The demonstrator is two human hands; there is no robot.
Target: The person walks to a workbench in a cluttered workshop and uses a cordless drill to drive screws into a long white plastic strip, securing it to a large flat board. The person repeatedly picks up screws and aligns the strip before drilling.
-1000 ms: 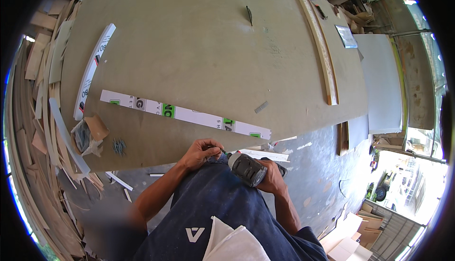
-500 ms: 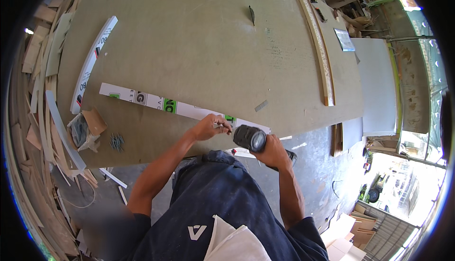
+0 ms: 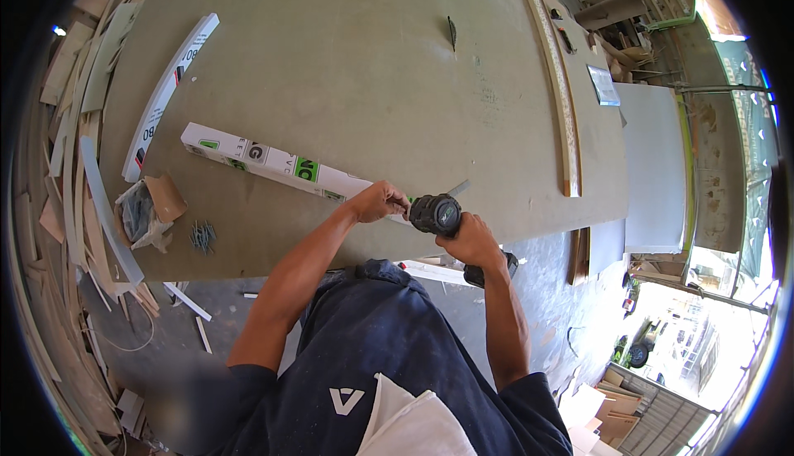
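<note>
My right hand is wrapped round the grip of a black cordless drill, whose front points left. At the drill's tip, my left hand is closed in a pinch; whatever is between the fingertips is too small to make out. Beneath the left hand lies a long white strip with green and grey printing, slanting across the near part of the table. Its near end is partly hidden by the hand and the drill. Two of its long faces show. A loose pile of screws lies on the table to the left.
The large brownish table carries a second white strip at left, an opened carton with plastic, and a long wooden strip at right. Stacked wood offcuts line the left side. A small grey strip lies beyond the drill.
The printed strip has turned so that a second long face shows. My left hand and the drill have moved slightly, and the drill has tilted. The view has shifted a little.
</note>
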